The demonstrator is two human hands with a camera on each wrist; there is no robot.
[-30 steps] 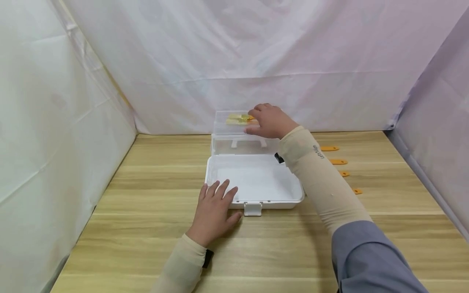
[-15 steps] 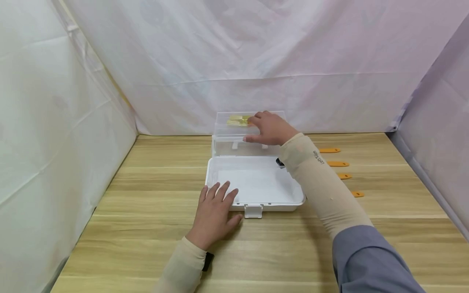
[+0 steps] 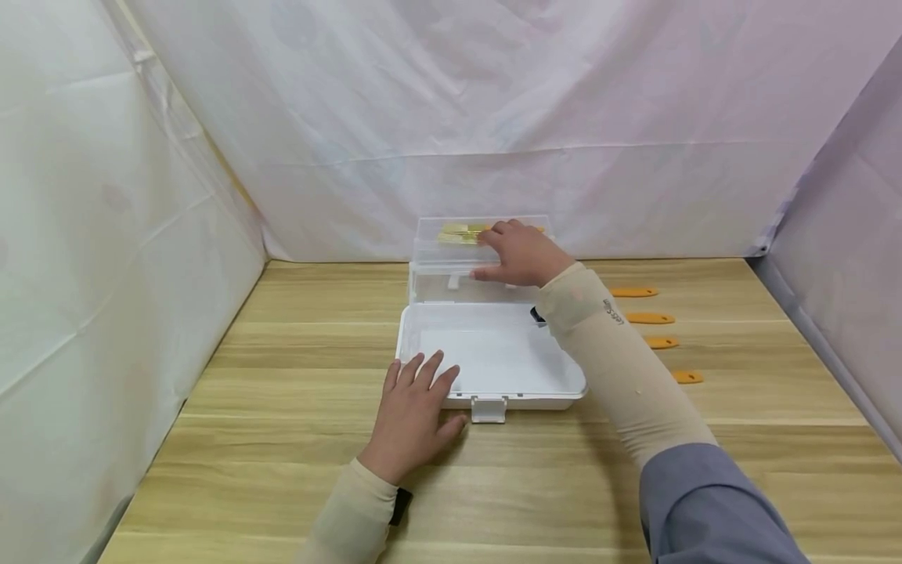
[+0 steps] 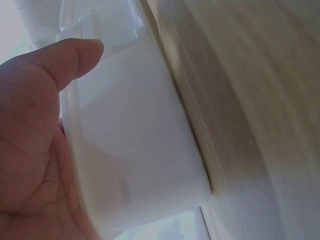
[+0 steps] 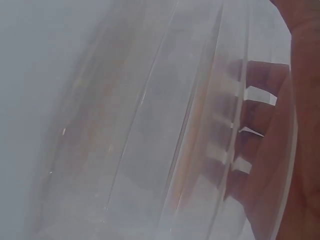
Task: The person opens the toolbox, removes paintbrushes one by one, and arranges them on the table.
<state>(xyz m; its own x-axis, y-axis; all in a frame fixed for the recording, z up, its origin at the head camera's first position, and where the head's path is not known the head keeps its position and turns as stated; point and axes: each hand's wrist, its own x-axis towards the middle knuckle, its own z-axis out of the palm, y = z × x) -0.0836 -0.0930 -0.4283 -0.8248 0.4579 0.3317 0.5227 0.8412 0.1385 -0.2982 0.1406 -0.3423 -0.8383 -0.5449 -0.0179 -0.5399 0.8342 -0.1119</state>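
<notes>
A white plastic box (image 3: 500, 360) lies open on the table, its front latch (image 3: 488, 409) hanging down. Behind it stand its clear lid (image 3: 430, 286) and a clear tray (image 3: 431, 249). Paintbrushes (image 3: 460, 233) with gold-coloured ends and orange handles lie in this tray. My right hand (image 3: 524, 252) is over the tray, its fingertips at the brushes and its thumb apart from the fingers. Through clear plastic, the right wrist view shows the separated fingers (image 5: 257, 117). My left hand (image 3: 412, 419) rests at the box's front left corner, fingers spread over the rim; its thumb (image 4: 82, 57) lies by the outer wall.
Several orange handles (image 3: 650, 319) lie on the wooden table (image 3: 296, 376) to the right, partly hidden behind my right forearm. White cloth (image 3: 338, 141) hangs behind the table and along both sides.
My right hand has lowered slightly toward the tray, and an orange handle now shows behind it. The left hand stays at the box corner. The whole view has shifted slightly.
</notes>
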